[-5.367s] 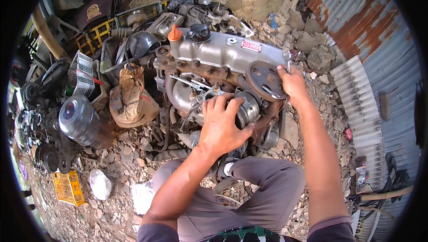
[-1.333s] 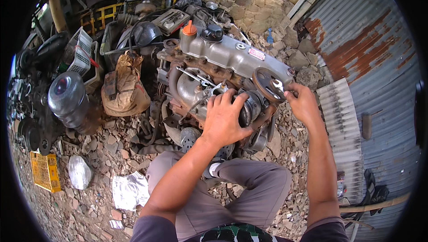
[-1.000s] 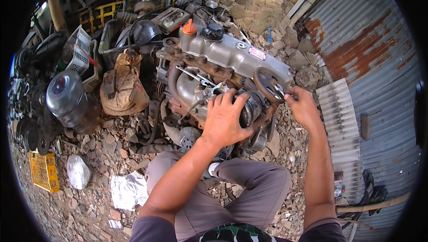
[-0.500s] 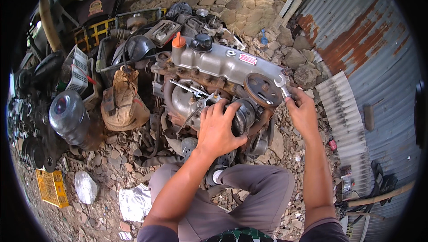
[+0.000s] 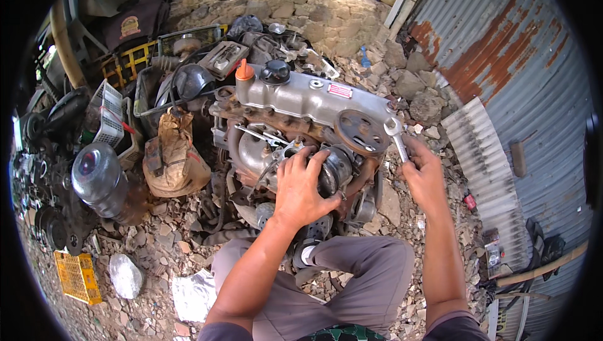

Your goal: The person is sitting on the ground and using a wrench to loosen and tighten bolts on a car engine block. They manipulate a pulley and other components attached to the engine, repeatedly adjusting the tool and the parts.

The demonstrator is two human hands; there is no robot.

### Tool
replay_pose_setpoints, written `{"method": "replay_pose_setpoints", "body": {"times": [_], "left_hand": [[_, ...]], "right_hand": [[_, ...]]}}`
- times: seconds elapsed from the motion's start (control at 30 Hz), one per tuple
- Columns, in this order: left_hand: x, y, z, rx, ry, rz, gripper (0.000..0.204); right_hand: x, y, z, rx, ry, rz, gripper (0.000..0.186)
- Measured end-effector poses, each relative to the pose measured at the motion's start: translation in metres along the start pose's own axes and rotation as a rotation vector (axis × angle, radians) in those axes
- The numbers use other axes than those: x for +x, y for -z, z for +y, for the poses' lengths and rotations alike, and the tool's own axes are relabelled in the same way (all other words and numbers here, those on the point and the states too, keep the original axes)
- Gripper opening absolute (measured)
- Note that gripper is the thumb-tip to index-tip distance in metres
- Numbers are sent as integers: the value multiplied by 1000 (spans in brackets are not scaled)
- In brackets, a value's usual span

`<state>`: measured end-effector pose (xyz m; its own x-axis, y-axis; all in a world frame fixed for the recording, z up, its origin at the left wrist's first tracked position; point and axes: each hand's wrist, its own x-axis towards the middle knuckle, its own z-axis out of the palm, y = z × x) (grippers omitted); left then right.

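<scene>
Rubble ground (image 5: 157, 247), rusty corrugated wall (image 5: 521, 71)

Rubble-strewn ground (image 5: 157, 247) carrying engine parts

An engine (image 5: 301, 115) sits on the stones, a tan sack (image 5: 176, 159) beside it, a yellow crate (image 5: 76, 275) and crumpled foil (image 5: 125, 275) lower left, a clear jug (image 5: 97, 181) nearby.

Rubble ground (image 5: 157, 253), rusty corrugated metal wall (image 5: 502, 58), stone mound (image 5: 314, 2), daylight.
</scene>
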<state>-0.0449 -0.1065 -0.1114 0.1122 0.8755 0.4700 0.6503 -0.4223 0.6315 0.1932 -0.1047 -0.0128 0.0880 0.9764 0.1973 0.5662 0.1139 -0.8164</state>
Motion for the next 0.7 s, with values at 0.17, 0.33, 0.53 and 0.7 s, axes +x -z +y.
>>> {"method": "replay_pose_setpoints", "body": {"times": [0.17, 0.33, 0.53, 0.7], "left_hand": [[-7, -9, -2, 43, -50, 72, 89], [-11, -5, -2, 34, -76, 59, 89], [-14, -2, -5, 17, -103, 61, 93], [-11, 2, -9, -122, -203, 236, 81]], "right_hand": [[-25, 3, 22, -1, -27, 100, 43], [-50, 16, 48, 48, -153, 137, 42], [-71, 31, 77, 76, -233, 252, 40], [-76, 45, 87, 45, -251, 235, 41]]}}
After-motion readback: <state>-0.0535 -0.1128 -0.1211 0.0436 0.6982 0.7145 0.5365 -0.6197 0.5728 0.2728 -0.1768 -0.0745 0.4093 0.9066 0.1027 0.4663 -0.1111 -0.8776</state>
